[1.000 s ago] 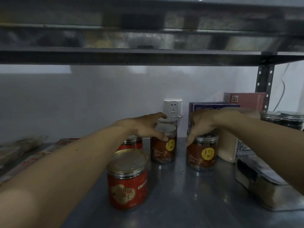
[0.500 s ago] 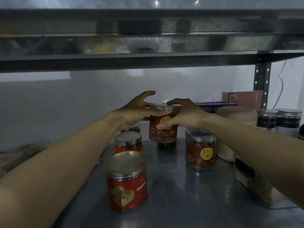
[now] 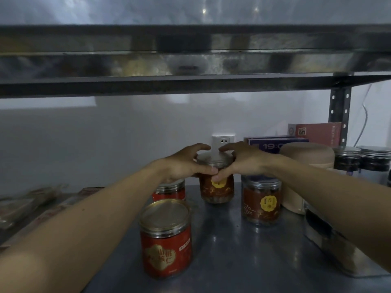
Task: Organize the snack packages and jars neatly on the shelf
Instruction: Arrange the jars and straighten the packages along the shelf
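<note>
Both hands are on the same brown jar at the back middle of the metal shelf. The left hand and right hand have their fingers wrapped round it just under the lid, thumbs nearly touching in front. Can't tell if the jar's base is resting on the shelf. A matching brown jar stands just to its right, and two red jars sit in front-left, one behind the other.

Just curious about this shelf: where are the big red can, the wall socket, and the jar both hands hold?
big red can point(image 3: 167, 250), head view, red label.
wall socket point(image 3: 223, 141), head view, faceplate.
held jar point(image 3: 216, 191), head view, lower body.
</note>
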